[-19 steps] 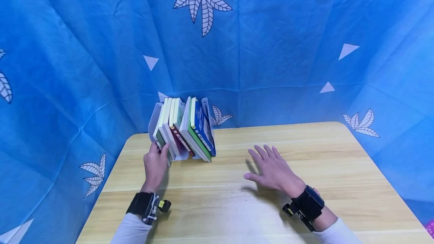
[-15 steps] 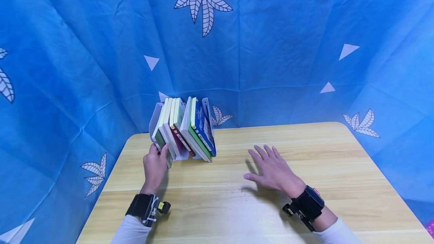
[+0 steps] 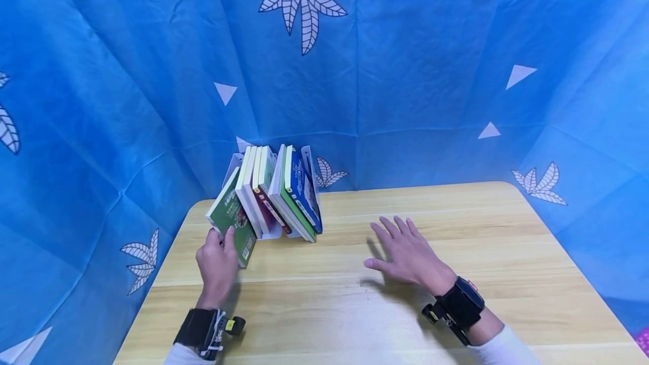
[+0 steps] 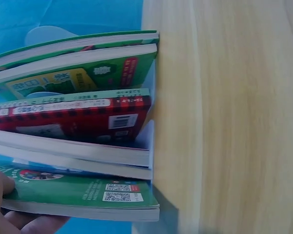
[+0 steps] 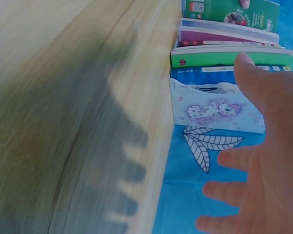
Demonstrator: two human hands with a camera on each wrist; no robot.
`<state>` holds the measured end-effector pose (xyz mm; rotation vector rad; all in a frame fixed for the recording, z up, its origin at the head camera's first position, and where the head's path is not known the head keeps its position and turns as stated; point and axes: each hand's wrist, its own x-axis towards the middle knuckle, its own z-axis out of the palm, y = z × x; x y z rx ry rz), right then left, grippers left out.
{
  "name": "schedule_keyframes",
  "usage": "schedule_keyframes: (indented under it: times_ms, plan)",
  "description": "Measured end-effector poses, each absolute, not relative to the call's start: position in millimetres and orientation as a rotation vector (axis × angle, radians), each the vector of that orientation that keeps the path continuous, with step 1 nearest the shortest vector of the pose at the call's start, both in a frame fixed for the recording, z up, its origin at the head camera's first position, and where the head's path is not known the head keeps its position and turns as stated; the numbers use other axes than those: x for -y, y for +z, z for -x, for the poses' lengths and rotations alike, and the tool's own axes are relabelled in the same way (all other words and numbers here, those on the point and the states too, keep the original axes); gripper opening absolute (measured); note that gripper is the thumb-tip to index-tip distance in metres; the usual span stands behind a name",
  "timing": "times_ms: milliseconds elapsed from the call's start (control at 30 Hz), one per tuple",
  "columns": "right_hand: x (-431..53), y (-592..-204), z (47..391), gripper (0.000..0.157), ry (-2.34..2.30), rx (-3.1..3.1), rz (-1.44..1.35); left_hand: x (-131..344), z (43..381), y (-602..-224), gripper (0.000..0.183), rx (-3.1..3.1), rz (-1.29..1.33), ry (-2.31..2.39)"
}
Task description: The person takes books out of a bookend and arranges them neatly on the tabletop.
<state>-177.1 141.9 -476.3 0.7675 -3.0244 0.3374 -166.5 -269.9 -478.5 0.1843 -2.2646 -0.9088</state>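
Observation:
My left hand pinches a green book by its near edge, thumb on the cover and fingers beneath. That book is tilted and partly drawn out at the left end of a row; pictures and codes show on its cover in the left wrist view. The other books, among them a red one and a blue one, lean in a pale book stand. To the right, my right hand is held with spread fingers over the table, holding nothing. In the right wrist view, the stand's end panel carries a pony picture.
The light wooden table has rounded far corners. A blue cloth with leaf and triangle prints hangs behind it and at both sides. Each wrist wears a black strap with a small camera.
My left hand has moved back towards me and to the left, drawing the green book partly out of the row so its cover shows. The right hand has stayed still.

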Motion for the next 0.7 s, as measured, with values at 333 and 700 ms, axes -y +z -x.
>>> schedule_keyframes:
  times_ms: [333, 700]
  plan:
    - [-144, -474, 177, 0.096, 0.340, 3.033, -0.764, 280, 136, -463, 0.029, 2.293, -0.252, -0.882]
    - [-146, -471, 177, 0.096, 0.394, 3.037, -0.787, 288, 105, -439, 0.036, 2.468, -0.406, -1.039]
